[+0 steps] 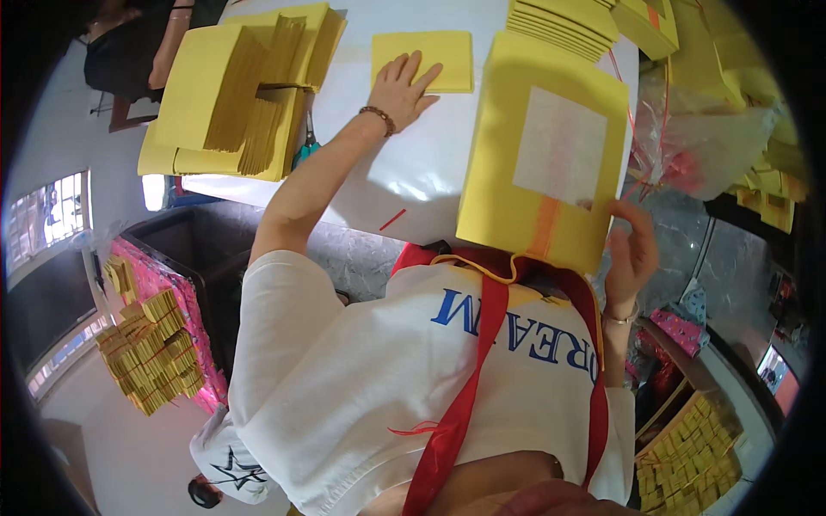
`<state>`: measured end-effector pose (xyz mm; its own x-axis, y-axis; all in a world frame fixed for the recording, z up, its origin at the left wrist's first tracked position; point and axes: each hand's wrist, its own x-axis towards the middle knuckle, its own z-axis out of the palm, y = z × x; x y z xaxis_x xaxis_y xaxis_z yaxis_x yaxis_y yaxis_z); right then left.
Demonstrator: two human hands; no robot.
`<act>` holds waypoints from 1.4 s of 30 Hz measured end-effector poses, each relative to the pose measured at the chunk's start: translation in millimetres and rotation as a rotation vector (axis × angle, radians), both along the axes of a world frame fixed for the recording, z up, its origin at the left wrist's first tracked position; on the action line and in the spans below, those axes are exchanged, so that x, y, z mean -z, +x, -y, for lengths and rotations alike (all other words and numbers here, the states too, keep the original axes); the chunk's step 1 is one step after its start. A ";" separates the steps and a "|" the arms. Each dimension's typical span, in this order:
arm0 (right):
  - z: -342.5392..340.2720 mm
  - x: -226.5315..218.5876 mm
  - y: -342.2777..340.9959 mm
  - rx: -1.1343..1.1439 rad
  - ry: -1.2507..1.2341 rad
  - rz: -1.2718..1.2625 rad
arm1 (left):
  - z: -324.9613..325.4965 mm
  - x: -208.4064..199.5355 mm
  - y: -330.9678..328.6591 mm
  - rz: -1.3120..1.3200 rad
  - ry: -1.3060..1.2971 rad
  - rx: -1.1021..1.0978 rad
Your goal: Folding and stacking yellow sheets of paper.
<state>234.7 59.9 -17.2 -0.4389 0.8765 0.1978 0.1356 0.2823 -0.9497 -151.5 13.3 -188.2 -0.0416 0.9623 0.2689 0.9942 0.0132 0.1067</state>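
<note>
My left hand lies flat with spread fingers on a folded yellow paper piece on the white table. My right hand is beside the right edge of a large yellow paper stack. Its fingers are bent and apart from the thumb, with a fingertip at or very near that edge; I see nothing held. A pale square sheet and an orange strip show on top of the stack. To the left of my left arm stand thick bundles of folded yellow paper.
Teal-handled scissors lie by the left bundles. A short red strip is near the table's front edge. More yellow stacks stand at the back right, beside clear plastic. A dark bin is at the left; other people are nearby.
</note>
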 end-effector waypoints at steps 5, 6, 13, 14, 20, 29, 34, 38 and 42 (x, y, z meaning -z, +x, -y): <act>-6.3 -10.6 -17.6 -0.319 0.463 0.357 | -2.2 -43.7 2.8 -0.127 -0.256 -0.057; -7.1 -10.3 -17.3 -0.301 0.456 0.369 | -3.7 -49.4 5.6 -0.155 -0.070 -0.053; -8.4 -2.6 -12.6 -0.279 0.289 0.229 | 23.4 -200.0 98.6 0.405 0.195 0.562; -9.1 -1.7 -12.3 -0.286 0.264 0.201 | 34.1 -208.7 120.3 0.403 0.140 0.656; -8.4 3.2 -11.2 -0.284 0.239 0.152 | 49.0 -206.9 150.4 0.234 -0.007 0.726; -8.5 7.3 -6.6 -0.306 0.045 -0.009 | 40.1 -200.2 141.7 0.596 -0.141 0.664; -13.1 12.0 -2.8 -0.378 0.006 -0.103 | 38.0 -199.4 136.6 0.758 -0.269 0.564; -7.3 8.6 -3.5 -0.363 0.132 0.020 | 37.0 -198.1 134.9 0.822 -0.345 0.502; -6.8 11.4 -5.9 -0.340 0.160 0.056 | 39.0 -191.3 137.4 0.825 -0.214 0.550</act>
